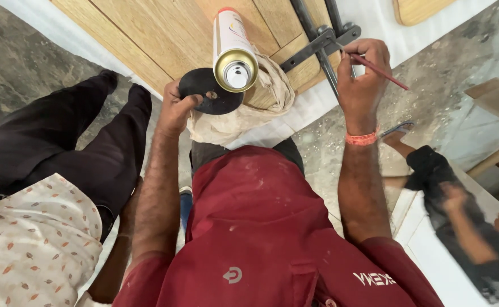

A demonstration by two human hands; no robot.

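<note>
Wooden panel (147, 34) lies below; my left hand (175, 111) grips a stiff, light black disc (212, 91) by its rim, my right hand (363, 74) pinches a thin brush (383, 71).

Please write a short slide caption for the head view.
Left hand holds black disc; right hand holds thin brush.

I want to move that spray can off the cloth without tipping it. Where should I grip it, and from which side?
Probably around the white body just below the metal rim of the spray can, coming in from its right. It stands on the wooden panel with cloth bunched at its base, and the left hand, holding a black disc, crowds its left.
</note>
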